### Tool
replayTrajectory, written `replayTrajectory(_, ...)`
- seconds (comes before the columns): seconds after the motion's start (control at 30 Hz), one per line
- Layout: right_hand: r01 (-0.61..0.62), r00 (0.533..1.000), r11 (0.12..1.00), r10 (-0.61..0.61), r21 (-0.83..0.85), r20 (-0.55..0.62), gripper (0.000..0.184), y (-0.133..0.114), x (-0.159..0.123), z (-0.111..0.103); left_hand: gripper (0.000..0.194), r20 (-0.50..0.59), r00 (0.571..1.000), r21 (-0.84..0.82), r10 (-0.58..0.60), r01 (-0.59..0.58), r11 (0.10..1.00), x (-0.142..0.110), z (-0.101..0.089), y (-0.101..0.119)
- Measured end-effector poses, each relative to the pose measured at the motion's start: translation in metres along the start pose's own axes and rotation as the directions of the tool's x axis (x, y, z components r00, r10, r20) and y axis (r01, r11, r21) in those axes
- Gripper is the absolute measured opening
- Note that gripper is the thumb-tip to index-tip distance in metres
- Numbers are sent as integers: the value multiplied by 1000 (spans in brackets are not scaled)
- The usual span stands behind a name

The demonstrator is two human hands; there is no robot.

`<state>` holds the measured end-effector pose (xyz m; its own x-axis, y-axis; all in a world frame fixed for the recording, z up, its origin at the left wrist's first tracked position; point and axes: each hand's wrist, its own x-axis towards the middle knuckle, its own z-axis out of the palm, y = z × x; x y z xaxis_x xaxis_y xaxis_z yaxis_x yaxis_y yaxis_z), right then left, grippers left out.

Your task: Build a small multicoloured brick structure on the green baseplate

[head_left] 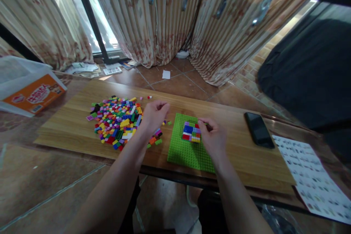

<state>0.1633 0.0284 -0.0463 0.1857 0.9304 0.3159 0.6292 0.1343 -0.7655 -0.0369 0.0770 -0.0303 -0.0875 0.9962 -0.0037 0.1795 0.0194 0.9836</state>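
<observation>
Here the left hand [154, 116] and right hand [213, 136] curl; whether they hide something pinched, I cannot tell.

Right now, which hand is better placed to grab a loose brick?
Probably your left hand: it's beside the loose brick pile, while your right hand is at the brick build on the green baseplate.

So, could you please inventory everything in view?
board: one, brown, centre
bricks: many, multicoloured, board's left
baseplate: one, green, board's middle
build: one, multicoloured, on baseplate
phone: one, black, board's right
sheet: one, white, far right
box: one, white-orange, far left
papers: several, mostly white, beyond board
floor: one, brown, all around
curtains: several, beige, background
metal pieces: several, grey, top
fabric: one, dark, upper right
left hand: one, bare, between bricks and baseplate
right hand: one, bare, at build's right
</observation>
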Motion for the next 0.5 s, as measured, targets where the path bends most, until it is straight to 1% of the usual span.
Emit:
replayTrajectory(0.07,105,992,993,-108,46,61,21,-9,-9,11,19,-89,996,-71,1,-7,997,1,-12,5)
replayTrajectory(0.1,173,978,983,-178,58,107,20,-14,-14,17,19,-124,992,-102,2,-14,995,0,-16,6)
replayTrajectory(0.17,303,928,951,-309,60,209,18,-21,-24,30,19,-167,986,-160,2,-29,987,-1,-21,9)
replayTrajectory(0.23,393,870,917,-394,67,297,18,-28,-32,41,19,-177,984,-200,4,-40,979,-3,-24,10)
replayTrajectory(0.33,452,807,889,-444,76,389,18,-33,-38,52,17,-171,985,-231,9,-49,972,-4,-25,8)
replayTrajectory(0.5,473,759,880,-436,49,484,22,-34,-41,59,18,-157,987,-217,10,-45,975,-2,-29,4)
